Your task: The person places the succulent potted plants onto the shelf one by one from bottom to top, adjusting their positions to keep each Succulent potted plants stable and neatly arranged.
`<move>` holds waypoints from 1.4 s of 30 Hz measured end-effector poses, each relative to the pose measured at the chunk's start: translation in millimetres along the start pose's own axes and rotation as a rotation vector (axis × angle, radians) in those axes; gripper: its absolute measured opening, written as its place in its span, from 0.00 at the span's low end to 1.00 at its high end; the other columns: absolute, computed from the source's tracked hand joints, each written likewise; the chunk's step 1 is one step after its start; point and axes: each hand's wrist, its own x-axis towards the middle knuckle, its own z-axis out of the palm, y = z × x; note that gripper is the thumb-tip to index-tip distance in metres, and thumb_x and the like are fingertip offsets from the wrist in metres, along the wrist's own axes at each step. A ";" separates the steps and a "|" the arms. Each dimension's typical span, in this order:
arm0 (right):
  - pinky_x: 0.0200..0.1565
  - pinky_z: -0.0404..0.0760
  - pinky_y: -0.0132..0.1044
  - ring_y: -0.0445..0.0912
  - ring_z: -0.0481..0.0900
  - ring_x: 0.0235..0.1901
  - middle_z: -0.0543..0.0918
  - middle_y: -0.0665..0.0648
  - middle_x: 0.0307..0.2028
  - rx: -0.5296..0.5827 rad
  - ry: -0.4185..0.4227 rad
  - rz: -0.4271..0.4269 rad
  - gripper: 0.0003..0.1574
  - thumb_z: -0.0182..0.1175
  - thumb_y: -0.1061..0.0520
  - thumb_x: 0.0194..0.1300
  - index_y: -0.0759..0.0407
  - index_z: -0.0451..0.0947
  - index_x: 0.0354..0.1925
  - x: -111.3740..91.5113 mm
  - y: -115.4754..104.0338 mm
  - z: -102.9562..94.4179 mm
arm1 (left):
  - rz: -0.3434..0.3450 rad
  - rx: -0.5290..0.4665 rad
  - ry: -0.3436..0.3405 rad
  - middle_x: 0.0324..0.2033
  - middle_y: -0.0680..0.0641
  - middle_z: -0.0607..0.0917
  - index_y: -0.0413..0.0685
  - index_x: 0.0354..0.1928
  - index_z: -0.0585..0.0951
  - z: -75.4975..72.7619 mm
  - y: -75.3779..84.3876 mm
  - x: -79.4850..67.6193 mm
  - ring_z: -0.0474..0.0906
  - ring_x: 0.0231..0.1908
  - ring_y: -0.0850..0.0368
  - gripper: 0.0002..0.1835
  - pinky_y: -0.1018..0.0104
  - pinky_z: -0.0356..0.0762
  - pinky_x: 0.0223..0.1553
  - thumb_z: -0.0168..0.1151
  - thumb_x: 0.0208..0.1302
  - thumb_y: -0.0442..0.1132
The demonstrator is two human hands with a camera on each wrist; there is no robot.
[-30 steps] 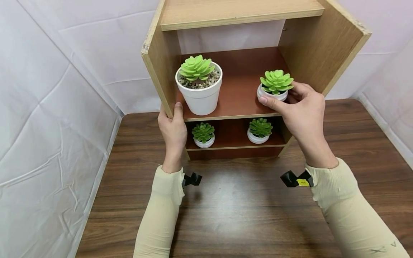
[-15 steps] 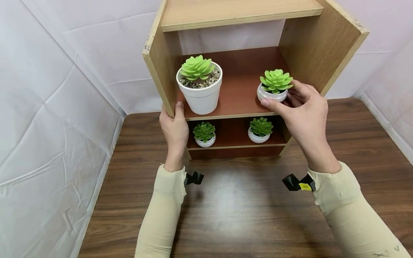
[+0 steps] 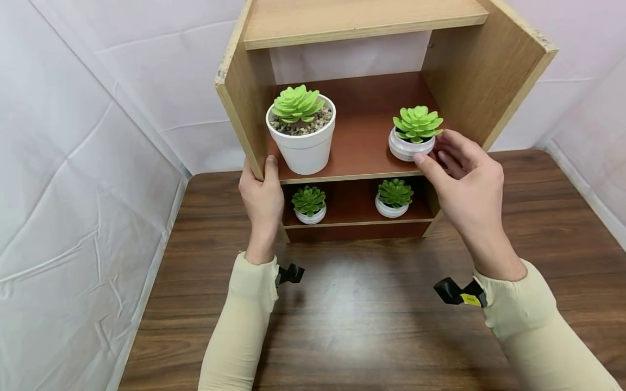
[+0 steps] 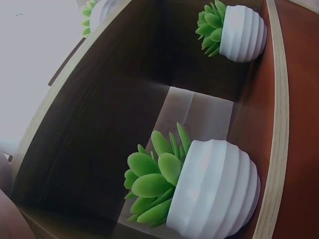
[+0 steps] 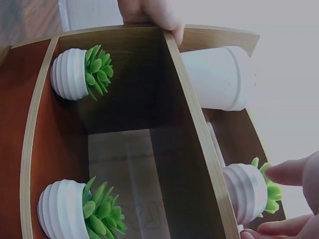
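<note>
My left hand grips the left side panel of a wooden shelf unit, thumb on its front edge. On the middle shelf, at the right, a light-green succulent in a small white ribbed pot stands upright. My right hand is around that pot's right side with loosely bent fingers, thumb tip at its front edge. In the right wrist view the thumb overlaps the leaves. A larger white pot with pebbles and a light-green succulent stands at the left of the same shelf.
Two darker green succulents in small white pots, a left one and a right one, stand on the lower shelf. An upper board spans above. The unit stands on a dark wooden table before white sheeting.
My right thumb has slid right along the pot, its grip loosening, and the hand has drawn back to the right and toward me. The small pot and my left hand stay about where they were.
</note>
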 end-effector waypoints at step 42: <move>0.61 0.67 0.44 0.58 0.73 0.59 0.78 0.68 0.56 -0.057 0.076 -0.449 0.20 0.57 0.67 0.59 0.80 0.79 0.48 -46.6 11.1 -3.2 | 0.162 0.061 -0.106 0.53 0.45 0.81 0.46 0.68 0.71 -20.7 -3.7 -28.3 0.79 0.48 0.55 0.23 0.56 0.75 0.45 0.52 0.74 0.42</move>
